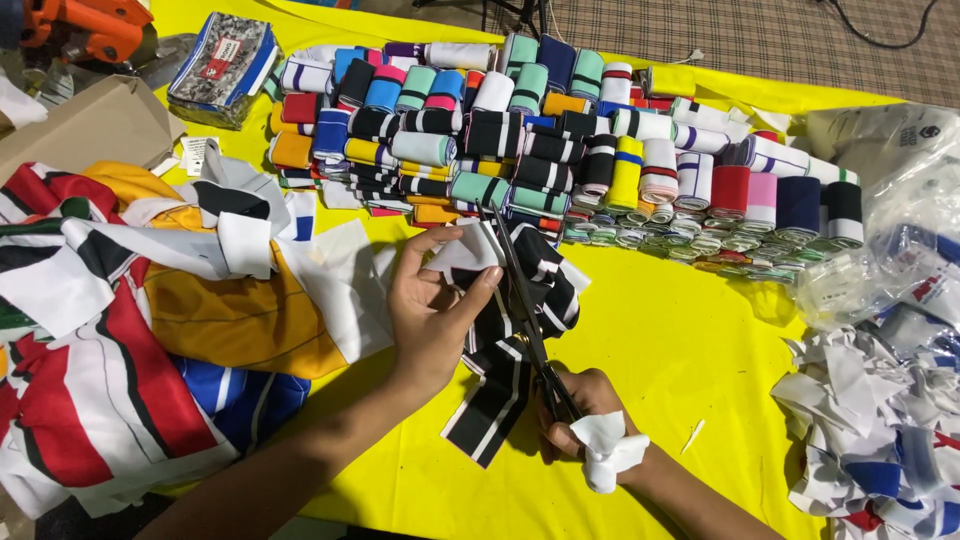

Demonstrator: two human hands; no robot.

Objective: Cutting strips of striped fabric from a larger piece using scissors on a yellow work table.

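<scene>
My left hand (pixel 432 305) pinches a white fabric tag (pixel 466 250) at the top of a black-and-white striped collar strip (pixel 510 340) that lies on the yellow table (pixel 660 330). My right hand (pixel 585 415) grips black scissors (pixel 528 315), their blades pointing up and away along the strip, right beside the white tag. A wad of white cloth (pixel 610 450) is wrapped around a finger of my right hand.
Several rolled, striped knit collars in many colours (pixel 560 140) are stacked at the back. A heap of coloured fabric pieces (pixel 140 320) lies left. White cut scraps (pixel 870 430) and clear plastic bags (pixel 900 240) fill the right. A cardboard box (pixel 80 125) sits far left.
</scene>
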